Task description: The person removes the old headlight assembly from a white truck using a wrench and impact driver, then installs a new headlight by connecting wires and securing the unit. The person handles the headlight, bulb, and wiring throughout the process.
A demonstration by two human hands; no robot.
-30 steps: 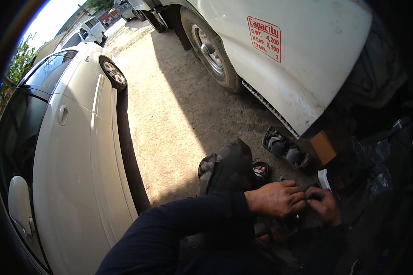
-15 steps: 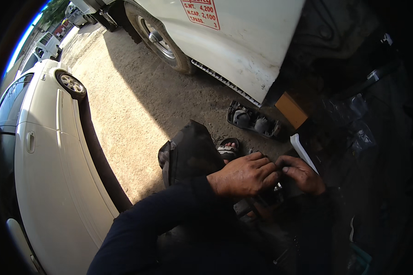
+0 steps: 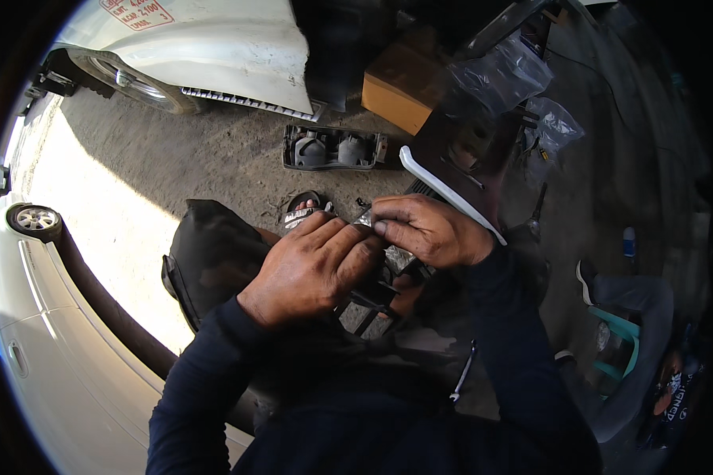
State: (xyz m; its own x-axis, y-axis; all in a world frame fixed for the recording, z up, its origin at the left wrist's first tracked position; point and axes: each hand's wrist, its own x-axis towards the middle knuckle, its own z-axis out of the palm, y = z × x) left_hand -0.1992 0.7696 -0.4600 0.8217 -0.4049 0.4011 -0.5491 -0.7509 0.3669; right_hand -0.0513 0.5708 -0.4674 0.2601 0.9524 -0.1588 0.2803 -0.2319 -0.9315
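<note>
My left hand (image 3: 315, 260) is curled, its fingers bent over toward my right hand. Thumb and fingers of my right hand (image 3: 429, 229) are pinched together right against it. The two meet over my lap; whatever sits between the fingertips is small and mostly hidden, with only a pale glint beside it. Below them, dark parts with a frame-like shape (image 3: 364, 307) show between my legs. A curved white trim strip (image 3: 455, 196) runs just beyond my right hand. My sandalled foot (image 3: 307, 204) is just past my left hand.
A dark lamp housing (image 3: 333, 150) lies on the ground ahead, near a cardboard box (image 3: 400, 91). Clear plastic bags (image 3: 511, 75) are at the far right. A wrench (image 3: 463, 372) is by my right arm. Another person's leg (image 3: 634, 297) is beside a green stool (image 3: 622, 344). A white truck (image 3: 214, 51) and car (image 3: 79, 340) stand left.
The view has swung right, so the vehicles slide left and the other person's leg comes into sight. My hands stay together with fingers closed.
</note>
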